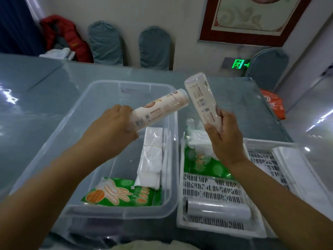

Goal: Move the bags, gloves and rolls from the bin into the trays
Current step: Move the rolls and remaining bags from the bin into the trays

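We see left hand (115, 130) grip roll (158, 109) over bin (100, 98); right hand (225, 139) grip second roll (201, 98) above tray (212, 188), likely for unloading.

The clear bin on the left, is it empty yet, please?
Not empty: the clear bin holds a green glove pack and white bag stacks.

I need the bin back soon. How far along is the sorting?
Partly done. The near tray already holds a glove pack and a clear roll. The left hand and right hand each hold a printed roll above the containers. Still in the bin: one glove pack and white bags.
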`<move>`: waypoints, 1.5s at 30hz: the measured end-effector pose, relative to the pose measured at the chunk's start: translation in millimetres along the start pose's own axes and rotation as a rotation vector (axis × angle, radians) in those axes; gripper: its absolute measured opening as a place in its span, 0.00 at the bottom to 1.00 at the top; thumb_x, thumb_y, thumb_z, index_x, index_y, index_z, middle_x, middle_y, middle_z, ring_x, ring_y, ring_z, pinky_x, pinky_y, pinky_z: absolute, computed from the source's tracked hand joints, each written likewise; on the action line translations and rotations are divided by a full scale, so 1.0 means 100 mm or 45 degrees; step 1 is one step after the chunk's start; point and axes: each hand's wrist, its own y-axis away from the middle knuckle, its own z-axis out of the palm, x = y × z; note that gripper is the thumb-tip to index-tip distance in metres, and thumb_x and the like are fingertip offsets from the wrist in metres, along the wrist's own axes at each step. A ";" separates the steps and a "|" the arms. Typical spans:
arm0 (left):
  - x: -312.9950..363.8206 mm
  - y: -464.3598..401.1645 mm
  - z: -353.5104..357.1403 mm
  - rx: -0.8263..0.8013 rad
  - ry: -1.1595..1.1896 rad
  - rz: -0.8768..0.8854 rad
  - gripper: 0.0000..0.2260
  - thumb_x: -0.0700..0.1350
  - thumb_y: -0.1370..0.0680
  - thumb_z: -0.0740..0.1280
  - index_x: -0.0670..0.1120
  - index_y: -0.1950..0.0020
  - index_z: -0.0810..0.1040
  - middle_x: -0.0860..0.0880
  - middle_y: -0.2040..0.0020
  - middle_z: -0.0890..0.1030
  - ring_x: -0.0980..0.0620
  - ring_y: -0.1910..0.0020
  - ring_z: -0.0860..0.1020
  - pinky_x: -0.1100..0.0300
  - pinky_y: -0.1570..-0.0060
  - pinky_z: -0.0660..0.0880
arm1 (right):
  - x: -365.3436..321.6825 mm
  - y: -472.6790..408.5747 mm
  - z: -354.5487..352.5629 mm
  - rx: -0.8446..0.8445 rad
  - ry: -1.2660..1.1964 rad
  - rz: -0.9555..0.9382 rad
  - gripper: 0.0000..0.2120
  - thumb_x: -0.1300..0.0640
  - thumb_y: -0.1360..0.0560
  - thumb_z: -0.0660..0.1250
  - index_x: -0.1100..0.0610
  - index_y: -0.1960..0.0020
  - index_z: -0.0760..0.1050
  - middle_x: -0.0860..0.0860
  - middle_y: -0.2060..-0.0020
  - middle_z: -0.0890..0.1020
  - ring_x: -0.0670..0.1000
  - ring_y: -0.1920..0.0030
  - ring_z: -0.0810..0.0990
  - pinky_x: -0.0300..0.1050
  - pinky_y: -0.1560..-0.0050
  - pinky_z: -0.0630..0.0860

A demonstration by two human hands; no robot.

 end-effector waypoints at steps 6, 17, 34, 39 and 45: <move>0.66 0.15 0.23 0.114 -0.115 -0.033 0.21 0.48 0.30 0.70 0.45 0.40 0.70 0.44 0.48 0.74 0.46 0.53 0.71 0.56 0.60 0.64 | 0.91 0.86 -0.57 -0.469 0.160 -0.025 0.20 0.41 0.27 0.59 0.55 0.43 0.68 0.54 0.52 0.79 0.50 0.62 0.76 0.37 0.69 0.70; 1.54 0.37 0.62 0.111 -0.157 0.104 0.20 0.48 0.29 0.68 0.47 0.39 0.68 0.47 0.48 0.74 0.50 0.54 0.69 0.56 0.57 0.68 | 1.49 1.33 -0.44 -1.193 0.427 -0.207 0.24 0.42 0.26 0.60 0.51 0.34 0.65 0.49 0.41 0.74 0.51 0.46 0.74 0.44 0.49 0.69; 1.54 0.41 2.10 -0.344 -0.245 0.207 0.20 0.43 0.29 0.66 0.51 0.38 0.68 0.50 0.40 0.74 0.48 0.43 0.68 0.54 0.44 0.65 | 1.60 1.39 -0.83 -0.570 0.109 -0.261 0.09 0.58 0.24 0.61 0.60 0.58 0.79 0.54 0.64 0.80 0.52 0.63 0.76 0.45 0.63 0.75; 1.42 0.30 2.50 -0.534 -0.092 0.203 0.23 0.45 0.26 0.63 0.51 0.32 0.65 0.49 0.34 0.70 0.47 0.35 0.64 0.51 0.37 0.62 | 1.68 1.35 -0.81 -0.608 0.250 -0.229 0.10 0.61 0.29 0.67 0.59 0.47 0.77 0.54 0.53 0.80 0.52 0.50 0.75 0.44 0.47 0.72; 1.35 0.29 2.70 -0.598 -0.022 0.301 0.24 0.41 0.24 0.59 0.49 0.28 0.61 0.48 0.30 0.67 0.48 0.33 0.62 0.56 0.33 0.59 | 1.70 1.35 -0.61 -0.825 0.357 -0.234 0.19 0.55 0.29 0.67 0.59 0.40 0.73 0.55 0.47 0.79 0.55 0.47 0.78 0.50 0.45 0.74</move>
